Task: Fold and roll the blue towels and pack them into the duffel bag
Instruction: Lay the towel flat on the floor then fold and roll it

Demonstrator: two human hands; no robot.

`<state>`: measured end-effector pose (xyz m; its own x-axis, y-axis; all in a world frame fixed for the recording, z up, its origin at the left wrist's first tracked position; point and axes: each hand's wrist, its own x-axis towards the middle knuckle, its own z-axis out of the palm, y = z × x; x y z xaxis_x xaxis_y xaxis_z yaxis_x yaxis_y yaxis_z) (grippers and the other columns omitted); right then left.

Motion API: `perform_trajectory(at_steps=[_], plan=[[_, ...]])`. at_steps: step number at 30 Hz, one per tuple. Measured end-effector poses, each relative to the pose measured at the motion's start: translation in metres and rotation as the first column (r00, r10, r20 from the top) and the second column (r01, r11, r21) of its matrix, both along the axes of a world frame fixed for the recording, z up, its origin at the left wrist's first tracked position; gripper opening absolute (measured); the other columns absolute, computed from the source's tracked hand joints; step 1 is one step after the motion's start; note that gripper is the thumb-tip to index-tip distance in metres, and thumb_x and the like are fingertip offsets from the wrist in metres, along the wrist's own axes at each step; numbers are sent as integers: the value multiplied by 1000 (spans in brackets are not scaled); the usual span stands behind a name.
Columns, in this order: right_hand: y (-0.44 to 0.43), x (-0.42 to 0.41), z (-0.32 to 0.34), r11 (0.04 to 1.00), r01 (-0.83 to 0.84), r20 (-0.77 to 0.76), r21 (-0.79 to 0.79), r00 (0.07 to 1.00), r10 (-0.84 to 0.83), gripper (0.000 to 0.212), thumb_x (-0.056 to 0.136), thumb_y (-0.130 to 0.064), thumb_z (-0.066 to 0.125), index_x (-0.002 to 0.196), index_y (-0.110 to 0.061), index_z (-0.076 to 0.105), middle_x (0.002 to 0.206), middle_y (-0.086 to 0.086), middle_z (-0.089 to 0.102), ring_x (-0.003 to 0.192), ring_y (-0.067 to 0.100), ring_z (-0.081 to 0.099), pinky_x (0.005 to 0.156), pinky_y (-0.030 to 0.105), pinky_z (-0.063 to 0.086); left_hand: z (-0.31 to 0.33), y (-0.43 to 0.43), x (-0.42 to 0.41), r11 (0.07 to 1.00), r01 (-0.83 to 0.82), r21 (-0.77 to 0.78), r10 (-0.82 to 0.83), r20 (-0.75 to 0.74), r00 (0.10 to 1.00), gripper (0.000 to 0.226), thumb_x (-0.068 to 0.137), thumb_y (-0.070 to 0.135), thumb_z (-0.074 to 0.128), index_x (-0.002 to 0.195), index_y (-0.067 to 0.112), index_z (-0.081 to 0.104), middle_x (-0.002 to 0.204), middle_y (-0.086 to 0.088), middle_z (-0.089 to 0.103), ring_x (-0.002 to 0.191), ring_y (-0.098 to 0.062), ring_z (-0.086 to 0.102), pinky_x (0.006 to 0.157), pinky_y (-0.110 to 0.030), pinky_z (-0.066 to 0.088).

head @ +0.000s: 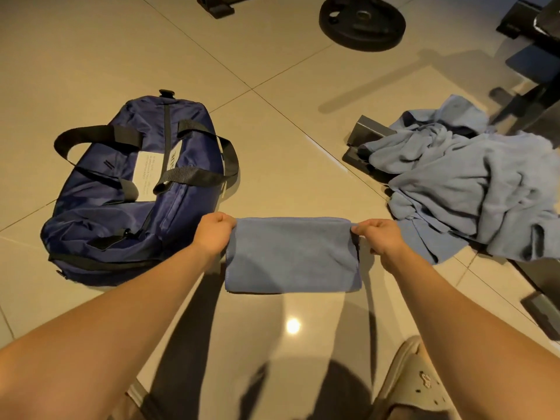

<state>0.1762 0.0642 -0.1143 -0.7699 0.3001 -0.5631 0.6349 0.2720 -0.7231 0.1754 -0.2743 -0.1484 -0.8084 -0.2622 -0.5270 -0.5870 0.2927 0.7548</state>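
A folded blue towel [291, 256] hangs as a flat rectangle in front of me, above the tiled floor. My left hand [213, 234] pinches its upper left corner and my right hand [378, 236] pinches its upper right corner, stretching the top edge taut. To the left, a navy duffel bag [121, 213] with black straps lies on the floor, its zip looking shut. A heap of loose blue towels [466, 189] lies crumpled on the floor to the right.
A black weight plate [362, 22] lies on the floor at the back. Dark gym-equipment frames [533, 86] stand at the right, with a metal foot [368, 134] beside the towel heap. A beige clog [415, 386] shows at the bottom right.
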Motion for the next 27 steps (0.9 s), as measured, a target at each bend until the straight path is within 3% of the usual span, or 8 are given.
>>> perform_trajectory(at_steps=[4, 7, 11, 18, 21, 25, 27], plan=[[-6, -14, -38, 998, -41, -15, 41, 999, 41, 18, 95, -6, 63, 78, -3, 60, 73, 13, 51, 69, 24, 43, 61, 36, 38, -28, 1, -4, 992, -124, -17, 124, 28, 992, 11, 94, 13, 66, 90, 3, 67, 87, -10, 63, 81, -24, 54, 68, -30, 46], [-8, -22, -55, 993, -43, -2, 106, 999, 44, 18, 97, -6, 57, 79, -4, 56, 71, 10, 48, 65, 23, 39, 59, 32, 34, -35, -2, -1, 997, -3, -82, 6, 34, 999, 8, 89, 11, 71, 83, 6, 68, 81, -13, 66, 76, -21, 57, 68, -31, 50], [-10, -29, -69, 979, -75, 25, 189, 997, 71, 21, 101, -11, 51, 80, -7, 52, 69, 7, 48, 65, 22, 42, 55, 33, 34, -39, -10, -4, 981, 48, -186, -48, 6, 999, 9, 96, 16, 62, 93, 8, 66, 87, -14, 67, 81, -28, 61, 80, -44, 56], [-8, -42, -82, 939, -112, 32, 326, 994, 108, 24, 103, -20, 50, 80, -12, 51, 74, 9, 54, 77, 30, 51, 68, 37, 40, -44, -3, -9, 923, 112, -367, -135, -37, 990, 16, 102, 33, 57, 95, 19, 55, 85, -3, 61, 83, -26, 60, 79, -40, 52], [-9, -43, -81, 928, -117, 40, 353, 993, 109, 24, 102, -24, 51, 86, -7, 56, 83, 14, 60, 82, 34, 55, 71, 36, 43, -44, 1, -13, 890, 119, -439, -144, -24, 989, 19, 103, 38, 54, 103, 19, 56, 95, -5, 65, 89, -27, 63, 85, -45, 55], [-9, -40, -75, 956, -79, 53, 281, 996, 67, 33, 95, -22, 57, 67, -9, 45, 63, 8, 45, 63, 26, 44, 62, 36, 36, -42, 6, -16, 877, 104, -469, -114, 7, 993, 24, 104, 38, 51, 107, 16, 59, 100, -8, 66, 93, -29, 63, 86, -45, 54], [-5, -36, -73, 957, -94, 81, 275, 994, 75, 23, 87, -13, 58, 67, -9, 47, 64, 10, 45, 62, 24, 42, 60, 36, 35, -42, 7, -18, 865, 113, -489, -117, 22, 993, 26, 106, 36, 47, 108, 13, 60, 102, -11, 66, 94, -32, 63, 86, -46, 54]])
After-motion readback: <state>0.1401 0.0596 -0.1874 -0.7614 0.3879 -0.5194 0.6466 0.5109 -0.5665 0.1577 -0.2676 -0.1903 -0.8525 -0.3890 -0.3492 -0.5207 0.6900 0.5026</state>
